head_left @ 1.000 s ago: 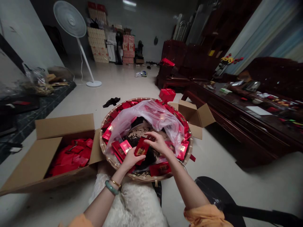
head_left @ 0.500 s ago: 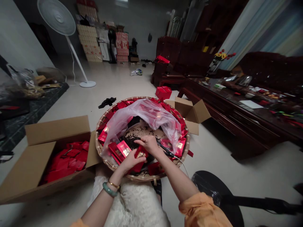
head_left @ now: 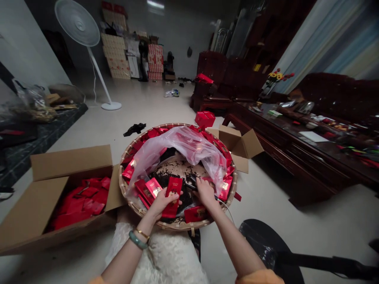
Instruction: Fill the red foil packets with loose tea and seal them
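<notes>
Left hand (head_left: 161,203): closed firmly on a red foil packet (head_left: 173,196). Right hand (head_left: 205,193): curled around a black corded tool (head_left: 191,182), above a round bamboo tray (head_left: 177,225).

Home living room, pressed into use as a packing space. A dark carved-wood sofa (head_left: 227,75) and a matching long wooden coffee table (head_left: 287,165) with clutter on its glossy top run along the right side, with long curtains (head_left: 325,39) behind and a vase of artificial flowers (head_left: 274,79) beside them. Pale tile floor (head_left: 166,106), a white pedestal fan (head_left: 77,23) standing on it — domestic, not a shop. Far wall has stacked printed cartons (head_left: 115,55), and a wide bamboo tray (head_left: 177,225) sits on the floor — so storage and work too.
</notes>
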`<state>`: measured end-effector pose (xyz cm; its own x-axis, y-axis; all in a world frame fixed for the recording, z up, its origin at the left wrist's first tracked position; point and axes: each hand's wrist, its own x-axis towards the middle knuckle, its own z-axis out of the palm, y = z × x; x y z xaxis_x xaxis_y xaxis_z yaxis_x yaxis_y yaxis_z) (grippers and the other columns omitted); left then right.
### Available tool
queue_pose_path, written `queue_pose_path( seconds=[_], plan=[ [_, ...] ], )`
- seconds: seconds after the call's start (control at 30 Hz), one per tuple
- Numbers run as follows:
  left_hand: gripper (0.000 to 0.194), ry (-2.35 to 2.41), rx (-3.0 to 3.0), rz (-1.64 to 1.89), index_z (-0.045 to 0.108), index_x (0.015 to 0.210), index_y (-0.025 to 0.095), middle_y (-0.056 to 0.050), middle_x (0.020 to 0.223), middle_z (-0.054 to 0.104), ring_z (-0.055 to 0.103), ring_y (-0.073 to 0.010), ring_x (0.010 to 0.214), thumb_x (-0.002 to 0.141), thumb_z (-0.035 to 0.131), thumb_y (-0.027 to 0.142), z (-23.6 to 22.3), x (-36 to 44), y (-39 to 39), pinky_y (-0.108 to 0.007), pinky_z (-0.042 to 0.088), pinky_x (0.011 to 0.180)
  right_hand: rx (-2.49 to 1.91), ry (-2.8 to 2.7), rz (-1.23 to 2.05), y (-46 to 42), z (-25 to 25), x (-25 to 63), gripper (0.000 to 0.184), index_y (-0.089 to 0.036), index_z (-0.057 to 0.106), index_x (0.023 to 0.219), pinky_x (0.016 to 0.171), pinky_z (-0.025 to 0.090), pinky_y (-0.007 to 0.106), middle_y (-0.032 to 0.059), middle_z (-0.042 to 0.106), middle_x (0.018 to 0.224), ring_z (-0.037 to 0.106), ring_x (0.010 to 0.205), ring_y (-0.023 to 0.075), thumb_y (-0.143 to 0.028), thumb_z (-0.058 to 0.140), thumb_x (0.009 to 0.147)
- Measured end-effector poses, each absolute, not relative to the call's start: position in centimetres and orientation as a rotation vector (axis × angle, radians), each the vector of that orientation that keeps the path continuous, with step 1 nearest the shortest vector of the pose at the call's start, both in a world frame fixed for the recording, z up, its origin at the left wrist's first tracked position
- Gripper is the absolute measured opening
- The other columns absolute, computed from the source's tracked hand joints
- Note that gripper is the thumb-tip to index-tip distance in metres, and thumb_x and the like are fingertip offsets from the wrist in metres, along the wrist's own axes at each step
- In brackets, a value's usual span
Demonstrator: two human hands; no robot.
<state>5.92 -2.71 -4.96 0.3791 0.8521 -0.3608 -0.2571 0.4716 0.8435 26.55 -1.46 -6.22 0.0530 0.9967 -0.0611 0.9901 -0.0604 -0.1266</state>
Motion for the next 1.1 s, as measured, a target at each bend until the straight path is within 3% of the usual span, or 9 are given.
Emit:
queue_pose_path(
  seconds=[0.2, 0.4, 0.57, 0.67, 0.77, 0.93, 1.1],
  plan=[
    [0.049, 0.898, 0.783, 0.781, 0.054, 0.094, 0.014, -0.01, 0.093, 0.069, 0.066, -0.0155, 0.059, 0.056, 0.079, 0.033, -5.0, 5.8, -2.6, -0.025, 0.051, 0.054, -1.664, -1.954, 0.759, -0.2, -2.5, 27.3, 0.049, -0.018, 0.056, 0.119, 0.081, 0.044, 0.032, 0.0121, 0.063, 0.11, 0.059, 0.097, 0.0257, -0.046, 0.057, 0.079],
    [0.044, 0.884, 0.807, 0.681, 0.055, 0.089, 0.012, -0.003, 0.061, 0.066, 0.065, -0.0167, 0.055, 0.058, 0.078, 0.033, -4.7, 5.8, -2.9, -0.024, 0.049, 0.053, -1.403, -2.089, 1.081, 0.3, 0.5, 24.6, 0.044, -0.017, 0.067, 0.104, 0.057, 0.039, 0.022, 0.0014, 0.066, 0.076, 0.055, 0.064, 0.0142, -0.051, 0.054, 0.079],
    [0.048, 0.815, 0.771, 0.682, 0.056, 0.097, 0.012, -0.007, 0.078, 0.07, 0.066, -0.017, 0.057, 0.061, 0.076, 0.038, -4.9, 5.7, -2.8, -0.025, 0.051, 0.052, -1.429, -2.029, 1.227, 0.9, 0.4, 23.7, 0.041, -0.016, 0.072, 0.088, 0.047, 0.03, 0.019, -0.0025, 0.057, 0.059, 0.042, 0.049, 0.0082, -0.052, 0.06, 0.073],
    [0.053, 0.818, 0.717, 0.712, 0.057, 0.1, 0.011, -0.011, 0.084, 0.07, 0.065, -0.0161, 0.053, 0.068, 0.067, 0.052, -5.1, 5.8, -2.7, -0.025, 0.05, 0.048, -1.469, -1.972, 1.264, 1.1, 0.0, 23.7, 0.042, -0.016, 0.072, 0.088, 0.044, 0.027, 0.019, -0.0028, 0.053, 0.055, 0.038, 0.046, 0.0071, -0.053, 0.061, 0.072],
    [0.061, 0.843, 0.703, 0.711, 0.059, 0.1, 0.008, -0.012, 0.076, 0.07, 0.062, -0.0155, 0.047, 0.072, 0.055, 0.063, -5.1, 6.0, -2.6, -0.025, 0.049, 0.046, -1.502, -1.951, 1.202, 1.1, -0.1, 23.7, 0.042, -0.017, 0.073, 0.091, 0.045, 0.028, 0.019, -0.002, 0.056, 0.058, 0.039, 0.048, 0.0074, -0.053, 0.061, 0.071],
    [0.066, 0.902, 0.779, 0.716, 0.06, 0.099, 0.006, -0.007, 0.055, 0.066, 0.06, -0.0165, 0.043, 0.072, 0.051, 0.066, -4.7, 6.3, -2.7, -0.025, 0.047, 0.045, -1.512, -2.004, 1.106, 0.9, 0.1, 23.6, 0.038, -0.016, 0.074, 0.086, 0.048, 0.028, 0.019, -0.0018, 0.057, 0.059, 0.042, 0.052, 0.0084, -0.05, 0.06, 0.074],
    [0.069, 0.951, 0.851, 0.72, 0.061, 0.1, 0.006, -0.006, 0.051, 0.065, 0.06, -0.018, 0.043, 0.07, 0.051, 0.068, -4.6, 6.4, -2.8, -0.026, 0.046, 0.045, -1.499, -1.997, 1.112, 0.7, 0.1, 23.4, 0.037, -0.015, 0.073, 0.082, 0.049, 0.03, 0.019, -0.0015, 0.058, 0.061, 0.044, 0.053, 0.0085, -0.048, 0.059, 0.074]
  ],
)
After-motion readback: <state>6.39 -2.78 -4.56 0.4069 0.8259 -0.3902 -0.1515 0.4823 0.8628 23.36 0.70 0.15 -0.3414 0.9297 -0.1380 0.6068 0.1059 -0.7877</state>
